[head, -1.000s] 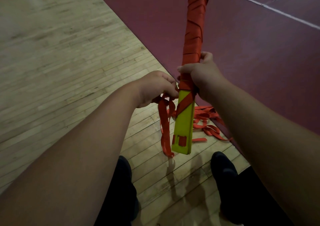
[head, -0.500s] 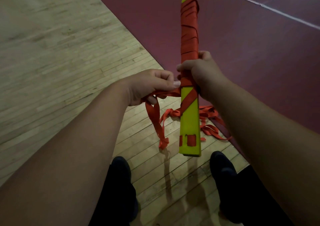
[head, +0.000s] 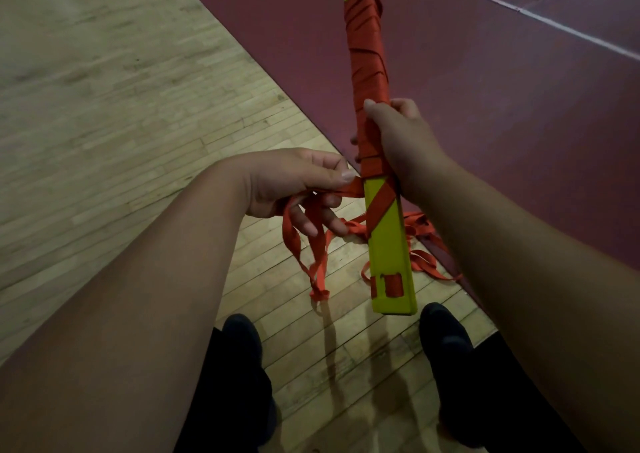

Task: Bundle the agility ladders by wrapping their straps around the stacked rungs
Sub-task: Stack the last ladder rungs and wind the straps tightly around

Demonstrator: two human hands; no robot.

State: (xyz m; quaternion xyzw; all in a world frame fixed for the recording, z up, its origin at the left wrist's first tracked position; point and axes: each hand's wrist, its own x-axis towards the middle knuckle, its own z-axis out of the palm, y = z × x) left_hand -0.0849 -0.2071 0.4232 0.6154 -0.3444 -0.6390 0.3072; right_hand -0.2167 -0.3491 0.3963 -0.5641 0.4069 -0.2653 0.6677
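A stack of yellow-green ladder rungs [head: 389, 244] is held upright in front of me, its upper half wound in orange strap [head: 367, 57]. My right hand [head: 398, 137] grips the stack around its wrapped middle. My left hand [head: 298, 182] pinches the loose orange strap [head: 311, 244] just left of the stack, where it leaves the last wrap. Loops of that strap hang down from my fingers. One diagonal band crosses the bare lower rungs.
More loose orange strap [head: 426, 244] lies on the floor behind the stack. Pale wooden flooring [head: 121, 106] meets a dark red court surface [head: 502, 88] with a white line [head: 554, 22]. My two dark shoes [head: 446, 334] stand just below the stack.
The stack has tilted so its far end leans slightly left and its lower end sits lower. My left hand has pulled the strap out to the left and its lower fingers have spread.
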